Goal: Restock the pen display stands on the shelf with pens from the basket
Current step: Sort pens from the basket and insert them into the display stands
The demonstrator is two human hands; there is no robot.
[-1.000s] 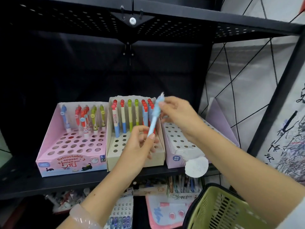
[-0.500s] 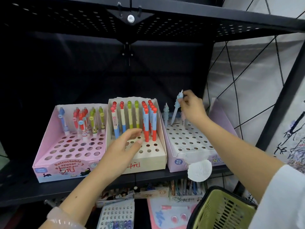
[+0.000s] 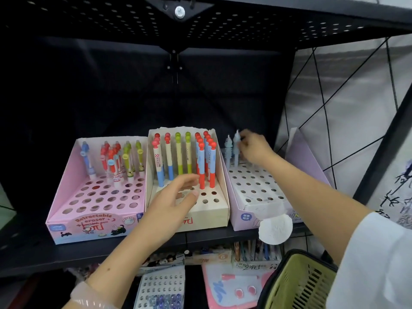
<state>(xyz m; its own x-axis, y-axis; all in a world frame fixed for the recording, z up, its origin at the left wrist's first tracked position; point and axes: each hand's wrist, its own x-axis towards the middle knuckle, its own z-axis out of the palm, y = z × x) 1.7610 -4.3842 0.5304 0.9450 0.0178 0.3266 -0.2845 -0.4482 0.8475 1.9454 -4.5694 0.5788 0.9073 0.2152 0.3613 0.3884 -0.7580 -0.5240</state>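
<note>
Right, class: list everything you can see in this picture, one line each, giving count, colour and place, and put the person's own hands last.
pink stand: one, pink, left on the shelf, a few pens at its back.
cream stand: one, cream, middle, red, green and blue pens at its back.
lilac stand: one, lilac and white, right.
pale blue pens: two, back left corner of the lilac stand.
shelf: one, black.
basket: one, green, bottom right.
white disc: one, at the lilac stand's front.
left hand: open, in front of the cream stand.
right hand: pinching the rightmost pale blue pen.
</note>
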